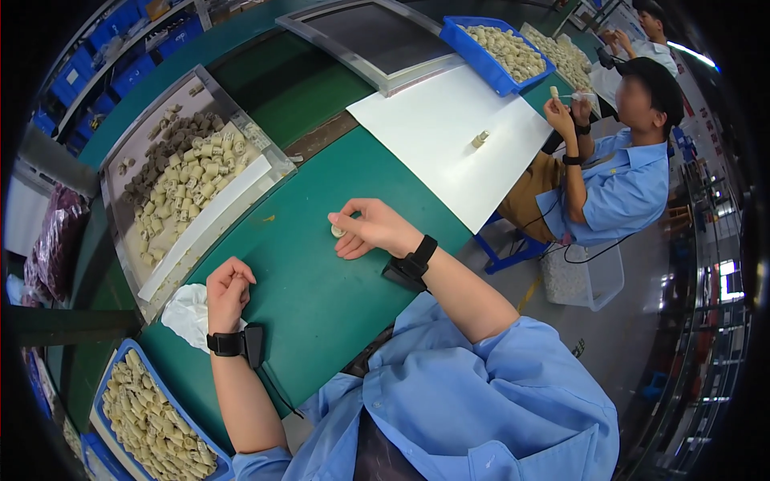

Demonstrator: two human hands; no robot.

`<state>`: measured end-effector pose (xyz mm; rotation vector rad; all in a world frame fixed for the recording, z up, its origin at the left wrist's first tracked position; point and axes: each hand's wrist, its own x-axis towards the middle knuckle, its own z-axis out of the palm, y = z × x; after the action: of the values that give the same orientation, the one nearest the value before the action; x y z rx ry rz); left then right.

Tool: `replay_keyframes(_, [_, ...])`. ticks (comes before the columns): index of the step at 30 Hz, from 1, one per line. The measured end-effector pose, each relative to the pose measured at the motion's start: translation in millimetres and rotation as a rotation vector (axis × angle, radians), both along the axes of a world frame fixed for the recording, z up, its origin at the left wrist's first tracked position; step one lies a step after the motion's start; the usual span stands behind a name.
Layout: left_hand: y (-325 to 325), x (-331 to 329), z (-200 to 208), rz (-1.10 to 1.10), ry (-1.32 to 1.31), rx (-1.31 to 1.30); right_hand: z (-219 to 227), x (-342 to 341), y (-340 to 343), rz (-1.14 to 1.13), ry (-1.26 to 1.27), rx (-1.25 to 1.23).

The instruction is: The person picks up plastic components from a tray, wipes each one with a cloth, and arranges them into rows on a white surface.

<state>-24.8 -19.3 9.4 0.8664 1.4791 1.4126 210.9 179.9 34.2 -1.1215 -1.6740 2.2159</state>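
1. We see a smooth green desk [313, 313] running diagonally through the middle of the view, its edges bowed by the lens.
2. At upper left we make out a metal shelving rack [138, 40] with blue storage bins [132, 76] on more than one level.
3. On the right we look down at a grey floor [626, 337], marked by a strip of yellow line [529, 293].
4. Just beside the desk we notice a blue stool [507, 258].
5. At upper right we find a bright tube light [692, 54].
6. Along the right rim we see bright patches [727, 280], too blurred for us to call windows or reflections.
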Motion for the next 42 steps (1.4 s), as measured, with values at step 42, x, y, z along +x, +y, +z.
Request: replay_keyframes(42, [-3,-5,6,-0.032,0.007,-0.026,100,-12,-83,0.09,0.552,0.076])
